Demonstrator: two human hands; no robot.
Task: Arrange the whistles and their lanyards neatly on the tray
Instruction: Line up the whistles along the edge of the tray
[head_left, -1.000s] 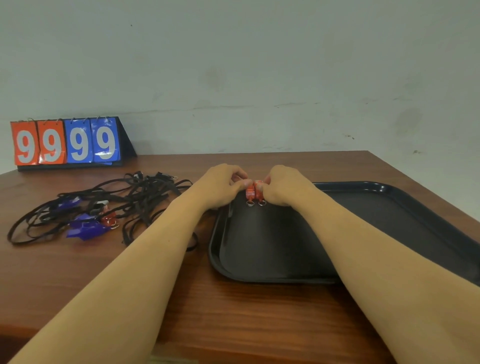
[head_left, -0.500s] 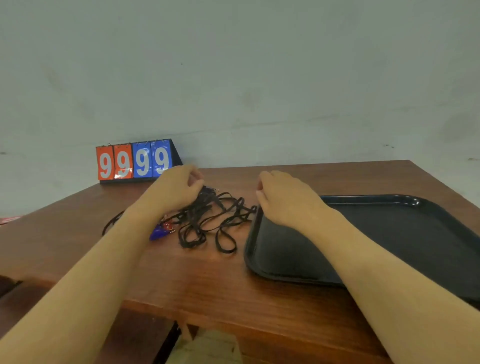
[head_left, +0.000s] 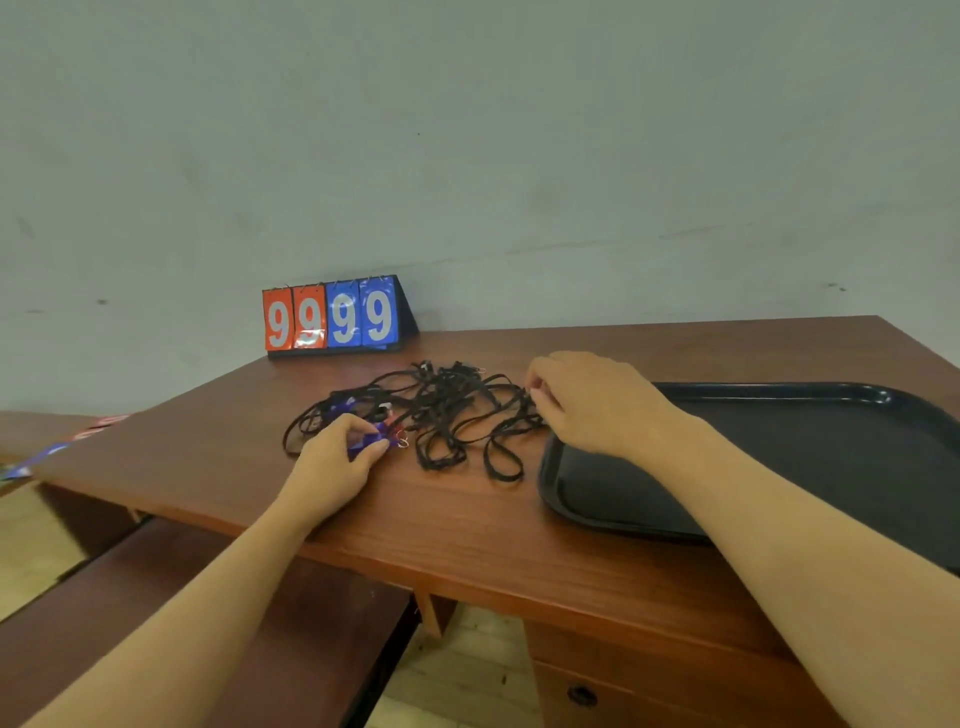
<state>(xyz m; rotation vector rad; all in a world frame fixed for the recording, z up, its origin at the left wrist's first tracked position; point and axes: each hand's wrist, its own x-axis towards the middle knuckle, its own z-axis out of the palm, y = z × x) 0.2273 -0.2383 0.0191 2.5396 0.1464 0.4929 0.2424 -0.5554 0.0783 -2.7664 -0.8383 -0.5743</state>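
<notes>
Both your hands have left the tray since a second ago, when they pinched two red whistles together at its near-left corner; half a second ago they were already crossing toward the tangle, and your head has swung left, so the scoreboard now sits mid-frame. From the head camera, your left hand (head_left: 332, 462) pinches a blue whistle (head_left: 370, 440) between thumb and fingertips at the near-left edge of the heap, with a small red whistle (head_left: 397, 432) and a metal split ring just beside it. Your right hand (head_left: 592, 402) is curled, its fingertips closed on a strand at the right edge of the black lanyards (head_left: 452, 415), which lie knotted together on the wooden desk (head_left: 467, 525) just left of the tray. As for progress, I judge you are early on: the visible part of the black tray (head_left: 810, 447) shows nothing on it, though your right forearm hides its near-left stretch, so I cannot tell whether the red pair lies there. Every lanyard remains to be untangled and laid out, and at least two whistles are off the tray. For writing, only the flip scoreboard (head_left: 332, 318) by the wall reads clearly: 9 9 on red cards, 9 9 on blue. No brand shows anywhere.
</notes>
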